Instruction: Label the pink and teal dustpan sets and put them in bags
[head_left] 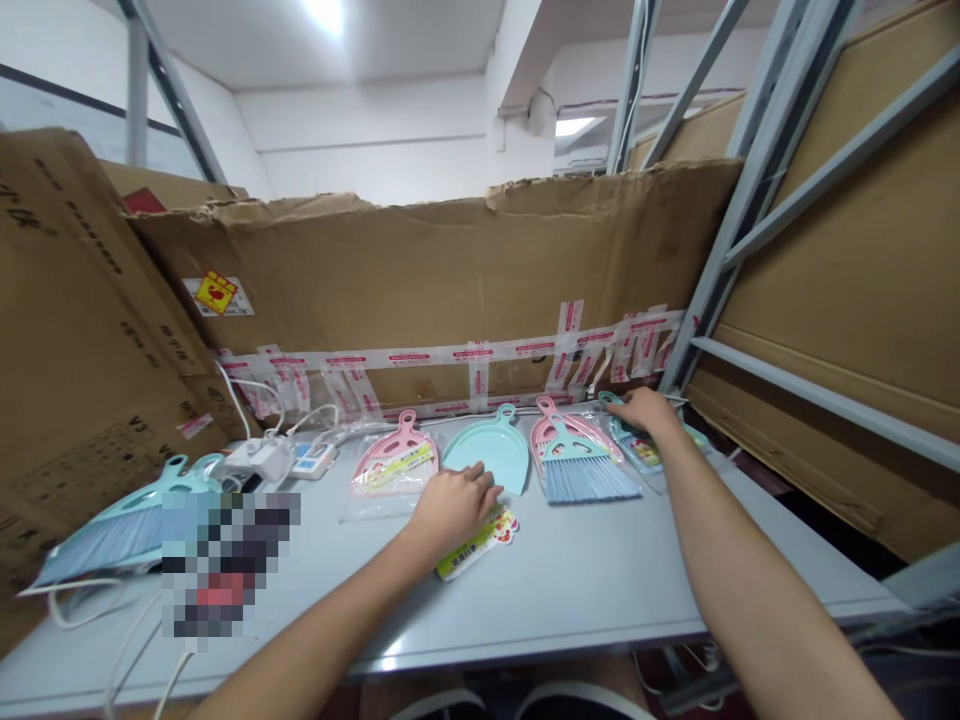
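1. Teal plastic dustpan [484,455], out of any bag, lies flat on the pale grey table [600,620], its handle pointing away from the person.
2. Left hand [454,510] rests palm-down just in front of that dustpan, its fingers loosely spread and gripping nothing, over a yellow-and-white printed paper card [480,548].
3. Right hand [645,415], well to the dustpan's right, curls its fingers narrowly over a teal dustpan set in a clear plastic bag [634,445]; I cannot tell whether they grip it.
4. Just right of the dustpan lies a pink slotted dustpan with a blue-bristled brush [577,460]; just left, a bagged pink slotted dustpan [394,465].
5. Well left of the dustpan sit a white plastic power adapter [255,462] and a teal dustpan with a blue-bristled brush [112,535]; behind it stands a taped brown cardboard sheet [420,270].
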